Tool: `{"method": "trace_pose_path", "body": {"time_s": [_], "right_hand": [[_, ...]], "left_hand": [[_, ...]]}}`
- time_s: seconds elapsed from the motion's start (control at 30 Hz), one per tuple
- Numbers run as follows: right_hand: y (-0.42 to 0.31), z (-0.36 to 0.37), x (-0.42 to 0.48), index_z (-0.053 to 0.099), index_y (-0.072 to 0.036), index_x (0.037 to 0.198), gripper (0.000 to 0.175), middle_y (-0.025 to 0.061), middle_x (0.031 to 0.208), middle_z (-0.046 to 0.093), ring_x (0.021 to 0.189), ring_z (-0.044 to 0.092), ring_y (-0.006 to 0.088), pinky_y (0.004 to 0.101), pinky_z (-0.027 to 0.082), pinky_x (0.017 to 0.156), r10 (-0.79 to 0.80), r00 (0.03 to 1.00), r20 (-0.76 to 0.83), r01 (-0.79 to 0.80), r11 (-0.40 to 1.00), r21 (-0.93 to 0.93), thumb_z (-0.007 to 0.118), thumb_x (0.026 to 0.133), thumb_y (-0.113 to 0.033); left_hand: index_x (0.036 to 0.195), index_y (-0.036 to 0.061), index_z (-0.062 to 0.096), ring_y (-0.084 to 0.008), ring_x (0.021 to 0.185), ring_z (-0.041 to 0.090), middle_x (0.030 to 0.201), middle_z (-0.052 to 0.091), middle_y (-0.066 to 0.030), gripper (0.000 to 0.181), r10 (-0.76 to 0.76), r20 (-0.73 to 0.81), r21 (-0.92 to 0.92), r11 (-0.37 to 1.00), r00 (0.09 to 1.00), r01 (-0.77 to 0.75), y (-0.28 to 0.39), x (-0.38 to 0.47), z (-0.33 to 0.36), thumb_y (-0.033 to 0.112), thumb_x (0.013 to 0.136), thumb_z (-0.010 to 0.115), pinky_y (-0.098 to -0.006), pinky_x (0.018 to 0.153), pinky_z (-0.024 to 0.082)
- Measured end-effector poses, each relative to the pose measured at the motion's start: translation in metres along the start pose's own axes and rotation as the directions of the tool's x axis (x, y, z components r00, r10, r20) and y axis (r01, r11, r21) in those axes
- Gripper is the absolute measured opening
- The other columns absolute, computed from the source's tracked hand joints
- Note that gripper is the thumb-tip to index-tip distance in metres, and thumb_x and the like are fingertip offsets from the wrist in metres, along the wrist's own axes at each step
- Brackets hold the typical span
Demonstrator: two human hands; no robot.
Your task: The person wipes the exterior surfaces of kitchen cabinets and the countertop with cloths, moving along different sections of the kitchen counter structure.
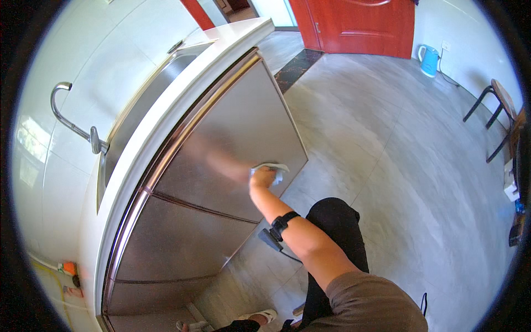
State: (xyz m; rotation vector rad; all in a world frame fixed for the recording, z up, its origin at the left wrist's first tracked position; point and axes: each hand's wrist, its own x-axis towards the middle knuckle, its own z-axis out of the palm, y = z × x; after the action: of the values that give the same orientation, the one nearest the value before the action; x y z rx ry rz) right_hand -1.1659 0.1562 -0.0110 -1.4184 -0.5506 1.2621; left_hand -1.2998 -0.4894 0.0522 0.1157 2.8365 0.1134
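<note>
My right hand (263, 177) is closed around a pale folded cloth (280, 171) and presses it to a glossy brown cabinet door (253, 112), near the door's lower far corner. The door mirrors my forearm in a blur. A black strap (283, 223) circles that forearm, with a dark device (269, 240) and a cable hanging from it. My left hand is out of view. A metallic handle rail (199, 112) runs along the top of the cabinet doors, under the white countertop (161, 103).
A steel sink (153, 99) with a curved chrome faucet (68, 116) is set into the counter. My bent knee (336, 216) and slippered foot (269, 316) are close to the cabinet. A blue kettle (429, 61), a stool (502, 99) and a red door (369, 29) stand farther off.
</note>
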Motion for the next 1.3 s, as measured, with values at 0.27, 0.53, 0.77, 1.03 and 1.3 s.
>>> {"method": "trace_pose_path", "body": {"time_s": [0.27, 0.53, 0.77, 1.03, 1.3], "right_hand": [[-0.088, -0.026, -0.102, 0.012, -0.012, 0.137, 0.068, 0.0245, 0.139, 0.001, 0.128, 0.004, 0.0431, 0.0497, 0.007, 0.104, -0.809, 0.444, 0.386, 0.845, 0.522, 0.121, 0.046, 0.078, -0.005], [0.126, -0.037, -0.002, 0.038, -0.001, 0.121, 0.038, 0.0154, 0.115, 0.050, 0.103, 0.051, 0.0275, 0.0360, 0.038, 0.090, 0.397, 0.845, 0.357, -0.512, 0.792, 0.332, 0.036, 0.087, -0.017], [0.021, -0.003, -0.116, 0.032, 0.005, 0.122, 0.042, 0.0215, 0.124, 0.040, 0.112, 0.041, 0.0276, 0.0350, 0.032, 0.095, 0.190, 0.941, 0.279, -0.193, 0.981, -0.018, 0.040, 0.083, -0.008], [-0.050, -0.040, -0.172, -0.001, 0.007, 0.132, 0.070, 0.0395, 0.131, 0.001, 0.123, 0.003, 0.0519, 0.0503, 0.004, 0.102, -0.326, 0.688, 0.648, 0.397, 0.917, 0.041, 0.045, 0.084, -0.013], [0.100, -0.015, -0.019, 0.036, 0.001, 0.122, 0.041, 0.0157, 0.122, 0.043, 0.110, 0.043, 0.0271, 0.0365, 0.034, 0.093, 0.230, 0.940, 0.251, -0.297, 0.915, 0.274, 0.035, 0.087, -0.021]], "left_hand": [[0.088, -0.0018, 0.050, -0.0226, 0.061, 0.051, 0.073, 0.055, -0.0132, 0.045, 0.017, -0.010, 0.032, 0.999, 1.000, -0.017, -0.012, 0.011, 0.009, 0.042, 0.080, 0.055, -0.0396, 0.057, 0.040], [0.082, -0.0040, 0.052, -0.0228, 0.057, 0.050, 0.068, 0.054, -0.0132, 0.047, 0.016, -0.024, 0.013, 1.000, 1.000, -0.015, -0.010, 0.005, 0.015, 0.042, 0.079, 0.056, -0.0397, 0.054, 0.039], [0.076, -0.0059, 0.053, -0.0230, 0.053, 0.049, 0.063, 0.054, -0.0132, 0.049, 0.017, -0.062, -0.020, 1.000, 0.998, -0.018, -0.053, -0.007, 0.011, 0.043, 0.079, 0.057, -0.0397, 0.051, 0.039], [0.077, -0.0076, 0.055, -0.0244, 0.055, 0.051, 0.062, 0.055, -0.0157, 0.050, 0.085, -0.113, -0.065, 0.994, 0.990, -0.093, -0.050, 0.003, 0.020, 0.042, 0.078, 0.058, -0.0405, 0.052, 0.039], [0.085, -0.0077, 0.056, -0.0288, 0.058, 0.054, 0.065, 0.058, -0.0187, 0.047, -0.050, -0.166, -0.079, 0.996, 0.985, 0.037, -0.047, -0.009, 0.009, 0.038, 0.077, 0.060, -0.0420, 0.054, 0.040]]}}
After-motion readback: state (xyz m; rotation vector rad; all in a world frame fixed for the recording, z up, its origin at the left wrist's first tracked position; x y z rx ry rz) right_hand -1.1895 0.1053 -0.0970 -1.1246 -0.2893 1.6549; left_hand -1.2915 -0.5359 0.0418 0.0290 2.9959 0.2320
